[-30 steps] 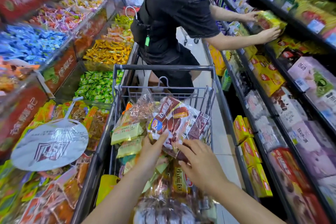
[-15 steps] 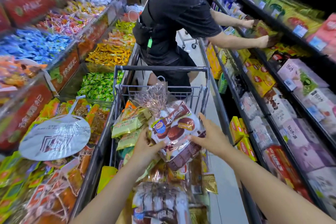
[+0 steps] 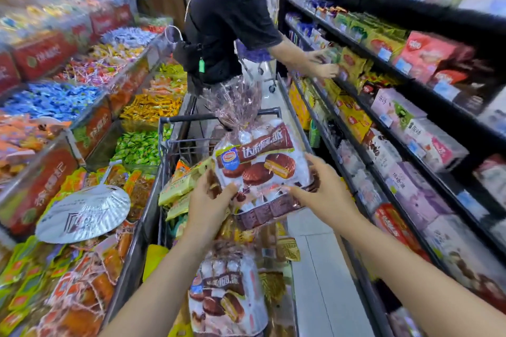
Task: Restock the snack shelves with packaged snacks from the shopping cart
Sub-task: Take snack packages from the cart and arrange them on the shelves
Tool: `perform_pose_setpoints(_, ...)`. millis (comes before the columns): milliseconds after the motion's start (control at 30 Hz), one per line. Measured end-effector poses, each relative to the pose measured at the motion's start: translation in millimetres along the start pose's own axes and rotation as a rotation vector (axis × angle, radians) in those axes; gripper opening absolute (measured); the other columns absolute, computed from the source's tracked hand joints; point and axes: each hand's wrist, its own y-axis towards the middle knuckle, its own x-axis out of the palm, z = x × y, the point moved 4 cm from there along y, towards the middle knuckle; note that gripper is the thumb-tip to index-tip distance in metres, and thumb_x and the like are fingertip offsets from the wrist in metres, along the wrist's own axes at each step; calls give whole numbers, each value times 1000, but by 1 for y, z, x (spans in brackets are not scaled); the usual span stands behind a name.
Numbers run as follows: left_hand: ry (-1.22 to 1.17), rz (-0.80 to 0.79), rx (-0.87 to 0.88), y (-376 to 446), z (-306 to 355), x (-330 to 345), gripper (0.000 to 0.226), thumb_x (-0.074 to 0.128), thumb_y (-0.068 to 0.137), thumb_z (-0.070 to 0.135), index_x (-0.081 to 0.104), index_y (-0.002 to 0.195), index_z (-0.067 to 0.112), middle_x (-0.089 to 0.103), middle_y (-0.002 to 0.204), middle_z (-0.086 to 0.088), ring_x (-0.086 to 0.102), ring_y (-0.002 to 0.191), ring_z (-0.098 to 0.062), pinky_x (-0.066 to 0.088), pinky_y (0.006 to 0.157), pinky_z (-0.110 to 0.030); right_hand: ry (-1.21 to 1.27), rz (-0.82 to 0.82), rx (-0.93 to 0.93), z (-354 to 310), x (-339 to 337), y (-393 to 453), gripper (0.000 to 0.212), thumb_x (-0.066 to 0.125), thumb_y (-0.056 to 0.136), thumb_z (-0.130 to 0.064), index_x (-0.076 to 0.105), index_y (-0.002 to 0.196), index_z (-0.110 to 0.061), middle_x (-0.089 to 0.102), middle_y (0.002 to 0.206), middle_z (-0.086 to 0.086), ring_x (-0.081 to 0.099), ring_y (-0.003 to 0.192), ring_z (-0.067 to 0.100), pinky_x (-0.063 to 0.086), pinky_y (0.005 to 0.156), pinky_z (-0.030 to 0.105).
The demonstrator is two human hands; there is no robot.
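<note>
Choc-pie bag held up above the shopping cart, left hand gripping its lower-left edge, right hand curled round its right side. Inside cart: another choc-pie bag, yellow-green snack packs, misc wrapped snacks. Left of cart: candy bins w/ loose sweets, a silver fan lying on top. Right of cart: snack shelves w/ boxes & bags. Beyond cart: person in black shirt reaching into shelves. Pale tile floor btwn cart & shelves.

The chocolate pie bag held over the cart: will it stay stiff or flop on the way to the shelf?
Probably floppy: the chocolate pie bag is thin crinkly film, and both hands, left and right, hold it. The glossy wrap may be slippery. The small packs inside could shift.
</note>
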Motion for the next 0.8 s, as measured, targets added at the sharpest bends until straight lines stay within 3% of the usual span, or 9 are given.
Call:
perform_pose_setpoints(67,1,-68,51,-11,19,15,48,69,89,32,52,134,27,63,127,9,60,115,-12,51,96,-41,-12,62,30,-6,-26,-24,72,70,69,-66,38,132,-50,54,128,-20,54,115,4,50,92,35)
perform_pose_setpoints(133,-6,-146,112,-22,38,33,45,68,90,31,54,132,29,64,125,9,60,115,-14,50,96,-47,-22,164,54,-10,-52,-49,74,73,74,-53,37,137,-42,53,128,-16,54,114,3,48,91,30)
perform_pose_setpoints(233,-7,-270,176,-41,63,66,45,68,88,31,54,131,35,66,120,15,61,112,-10,52,94,-36,-31,321,133,-19,-88,-95,71,73,81,-39,35,141,-38,52,123,-22,52,106,-3,43,84,19)
perform_pose_setpoints(300,-27,-371,203,-53,73,88,49,70,84,33,56,131,32,68,115,15,62,109,-11,53,89,-30,-35,417,162,-23,-109,-127,63,71,81,-40,39,135,-45,57,120,-23,56,106,-1,47,89,28)
perform_pose_setpoints(400,-46,-527,237,-79,85,121,55,69,73,47,60,125,31,70,112,10,64,108,-16,52,92,-38,-90,562,256,-28,-133,-184,65,64,75,-58,39,134,-45,57,125,-14,55,113,5,48,95,38)
perform_pose_setpoints(500,-75,-692,283,-115,91,152,43,72,81,27,61,123,26,72,107,5,67,100,-18,55,84,-32,-129,710,320,-41,-146,-250,66,58,75,-65,42,134,-41,54,128,-15,52,115,0,47,97,38)
perform_pose_setpoints(567,-99,-803,297,-148,93,171,43,72,86,17,59,126,25,71,110,5,66,101,-18,54,87,-38,-166,823,358,-51,-149,-299,54,62,80,-58,45,128,-42,52,130,-18,50,117,-1,45,99,33)
perform_pose_setpoints(667,-161,-950,280,-206,95,197,47,74,85,19,55,128,26,70,111,9,66,102,-11,53,90,-40,-214,961,493,-61,-149,-376,57,61,83,-57,38,133,-44,47,134,-20,46,120,-1,44,99,30)
perform_pose_setpoints(800,-203,-1152,245,-300,107,216,46,71,86,19,51,127,28,69,106,16,65,95,3,53,82,-24,-252,1143,603,-83,-150,-474,59,58,83,-62,37,136,-46,46,133,-23,48,116,-2,47,97,33)
